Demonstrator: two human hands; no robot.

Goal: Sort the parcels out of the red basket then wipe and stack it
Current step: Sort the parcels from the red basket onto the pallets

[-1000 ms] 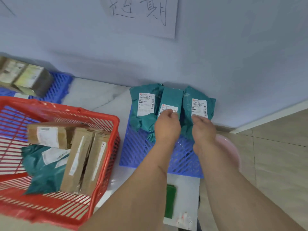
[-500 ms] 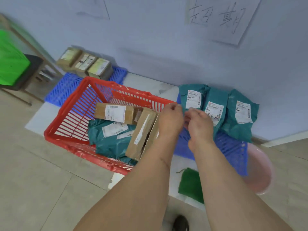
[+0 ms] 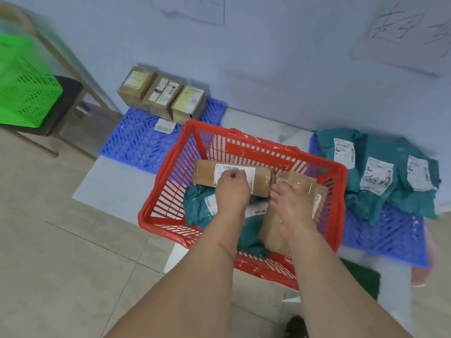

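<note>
- Both hands have left the teal mailer bags (image 3: 380,176), where they were a second ago, and now reach into the red basket (image 3: 170,189). Judged: one bag sorted, next pick starting.
- Left hand (image 3: 231,191): fingers curled over the labelled face of the long brown box (image 3: 258,179) lying crosswise at the far end of the basket. Appears to grip it, though the fingertips are hidden behind the knuckles.
- Right hand (image 3: 290,203): fingers spread and fairly straight, resting on the flat brown parcels (image 3: 314,191) just right of the long box. No closed grip visible.
- Under and on the near side of both hands: a teal bag (image 3: 195,206) lies in the basket bottom, partly covered by the wrists.
- Basket sits on the floor, between two blue pallets. Left pallet (image 3: 136,145), far-left of the fingers, carries three cardboard boxes (image 3: 161,96) against the wall. Right pallet (image 3: 383,235) carries the teal bags, well right of the fingers.
- Green cloth (image 3: 363,279) on the floor, near side of the right forearm; likely for the wipe step.
- Green basket (image 3: 24,86) on a stand at far left; possible stacking place, unconfirmed.
- Status: basket holds at least four parcels. Sorting unfinished; wipe and stack not yet begun.
- Judged next: brown box probably belongs with the cartons on the left pallet.
</note>
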